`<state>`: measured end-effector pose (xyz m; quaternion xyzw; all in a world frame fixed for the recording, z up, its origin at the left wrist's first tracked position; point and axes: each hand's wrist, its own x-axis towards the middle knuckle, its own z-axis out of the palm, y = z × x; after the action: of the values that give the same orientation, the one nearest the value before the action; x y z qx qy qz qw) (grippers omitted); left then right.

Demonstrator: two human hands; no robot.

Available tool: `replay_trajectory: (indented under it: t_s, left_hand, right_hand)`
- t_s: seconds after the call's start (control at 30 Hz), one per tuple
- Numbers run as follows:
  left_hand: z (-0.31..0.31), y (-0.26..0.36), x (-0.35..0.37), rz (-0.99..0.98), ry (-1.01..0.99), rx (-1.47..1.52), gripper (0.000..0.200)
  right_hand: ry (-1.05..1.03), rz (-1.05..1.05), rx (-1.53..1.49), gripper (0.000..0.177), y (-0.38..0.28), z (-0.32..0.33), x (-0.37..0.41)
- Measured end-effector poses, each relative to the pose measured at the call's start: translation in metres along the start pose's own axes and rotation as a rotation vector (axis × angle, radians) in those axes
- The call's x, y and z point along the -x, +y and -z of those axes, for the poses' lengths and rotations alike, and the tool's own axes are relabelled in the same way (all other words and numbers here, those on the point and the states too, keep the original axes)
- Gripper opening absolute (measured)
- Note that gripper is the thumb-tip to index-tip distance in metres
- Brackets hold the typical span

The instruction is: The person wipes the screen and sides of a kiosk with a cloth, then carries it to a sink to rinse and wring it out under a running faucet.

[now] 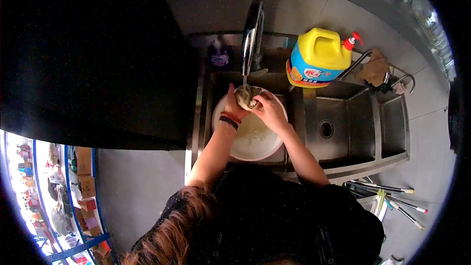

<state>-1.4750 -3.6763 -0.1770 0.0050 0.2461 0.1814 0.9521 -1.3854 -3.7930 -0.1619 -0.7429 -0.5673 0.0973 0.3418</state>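
Observation:
Water runs from a chrome faucet (252, 34) onto a pale, brownish-grey crumpled item (245, 99), perhaps a cloth. My left hand (233, 104), with red and dark bead bracelets at the wrist, holds it from the left. The fingers of my right hand (267, 109) pinch its right side. Both hands are over a white round basin (250, 148) that sits in the left sink compartment. Cloudy liquid with small bits shows inside the basin.
A yellow jug (321, 54) with a red pump stands behind the sink, right of the faucet. A purple-labelled bottle (219, 58) is left of it. Two steel compartments (338, 127) lie to the right, near a brown cloth (375, 67). Shelves (83, 186) stand at lower left.

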Motion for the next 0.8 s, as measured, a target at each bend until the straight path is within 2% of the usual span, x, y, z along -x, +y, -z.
replay_trajectory:
  t_s: [0.07, 0.1, 0.13, 0.17, 0.2, 0.23, 0.27, 0.3, 0.33, 0.4, 0.47, 0.57, 0.6, 0.67, 0.7, 0.73, 0.8]
  left_hand:
    - [0.011, 0.002, -0.002, 0.036, -0.022, -0.014, 0.059]
    - [0.014, 0.002, -0.005, 0.035, 0.003, -0.007, 0.068]
    - [0.022, 0.002, -0.006, 0.133, -0.207, 0.052, 0.076]
    - [0.030, 0.001, -0.006, 0.229, -0.421, 0.112, 0.084]
    - [0.037, 0.000, -0.005, 0.321, -0.636, 0.171, 0.093]
    - [0.028, -0.003, 0.005, 0.110, -0.297, -0.174, 0.101]
    - [0.032, -0.003, 0.008, 0.156, -0.264, -0.138, 0.099]
    - [0.035, -0.002, 0.011, 0.203, -0.231, -0.103, 0.096]
    - [0.042, -0.001, 0.011, 0.251, -0.197, -0.066, 0.094]
    - [0.054, -0.001, 0.009, 0.283, -0.149, -0.058, 0.098]
    - [0.056, -0.005, 0.011, 0.283, -0.033, -0.087, 0.099]
    - [0.056, -0.006, 0.010, 0.324, 0.006, -0.058, 0.090]
    - [0.056, -0.004, 0.007, 0.245, -0.025, -0.032, 0.082]
    - [0.058, 0.003, -0.009, 0.088, -0.090, 0.022, 0.068]
    - [0.059, 0.004, -0.017, 0.011, -0.125, 0.049, 0.062]
    - [0.032, 0.000, -0.002, -0.015, -0.222, -0.009, 0.056]
    - [0.039, 0.005, -0.017, 0.023, -0.411, -0.095, 0.042]
  right_hand:
    - [-0.018, -0.005, -0.038, 0.042, -0.002, 0.004, -0.011]
    - [0.001, 0.016, -0.054, 0.038, -0.006, 0.007, -0.018]
    - [0.018, 0.037, -0.070, 0.034, -0.007, 0.008, -0.024]
    - [-0.055, -0.014, -0.088, 0.040, -0.004, 0.009, -0.030]
    - [-0.026, -0.051, -0.119, 0.042, 0.003, 0.004, -0.034]
    - [0.002, -0.085, -0.150, 0.044, 0.014, -0.004, -0.039]
    - [0.028, -0.120, -0.182, 0.046, 0.024, -0.012, -0.043]
    - [0.083, -0.091, -0.197, 0.037, 0.031, -0.018, -0.047]
    - [0.080, -0.087, -0.188, 0.036, 0.031, -0.017, -0.049]
    - [0.074, -0.081, -0.167, 0.033, 0.030, -0.015, -0.051]
    - [0.012, -0.084, -0.206, 0.029, 0.031, -0.017, -0.052]
    - [-0.113, -0.084, -0.165, 0.027, 0.008, -0.002, -0.045]
    - [-0.153, -0.123, -0.241, 0.024, -0.011, 0.008, -0.039]
    - [-0.159, 0.016, -0.232, 0.020, -0.017, 0.008, -0.024]
    - [-0.127, 0.159, -0.155, 0.020, -0.021, 0.009, -0.016]
    - [-0.110, 0.162, -0.072, 0.019, -0.024, 0.009, -0.008]
    - [-0.142, 0.103, -0.135, 0.018, -0.028, 0.017, -0.002]
